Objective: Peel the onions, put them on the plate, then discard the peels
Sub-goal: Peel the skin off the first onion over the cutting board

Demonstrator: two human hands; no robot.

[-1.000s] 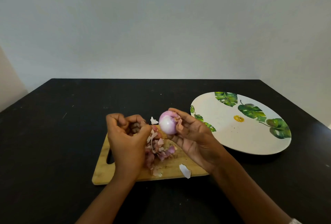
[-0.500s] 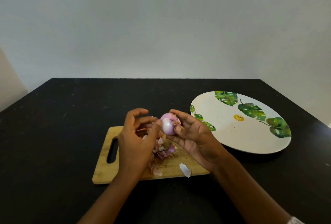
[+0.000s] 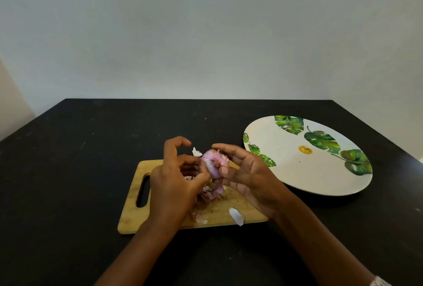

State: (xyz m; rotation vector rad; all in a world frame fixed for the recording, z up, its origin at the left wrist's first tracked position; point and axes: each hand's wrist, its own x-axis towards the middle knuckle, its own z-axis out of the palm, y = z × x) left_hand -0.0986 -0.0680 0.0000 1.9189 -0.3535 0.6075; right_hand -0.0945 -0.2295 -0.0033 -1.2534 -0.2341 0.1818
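Observation:
A pink-purple onion [image 3: 214, 163] sits in my right hand [image 3: 249, 178], whose fingers and thumb curl around it above the wooden cutting board [image 3: 135, 214]. My left hand [image 3: 176, 182] is against the onion's left side, thumb and a finger pinching at a strip of its skin while the index finger arches up. A heap of onion peels [image 3: 209, 194] lies on the board under the hands, partly hidden. A white plate with green leaf prints [image 3: 304, 166] lies to the right with nothing on it.
Loose pale peel pieces lie at the board's front edge [image 3: 237, 216] and behind the hands [image 3: 196, 152]. The black table [image 3: 80, 171] ends at a plain wall at the back.
My left hand moved from the peel heap to the onion and now pinches its skin. The right hand turned the onion and lowered it slightly.

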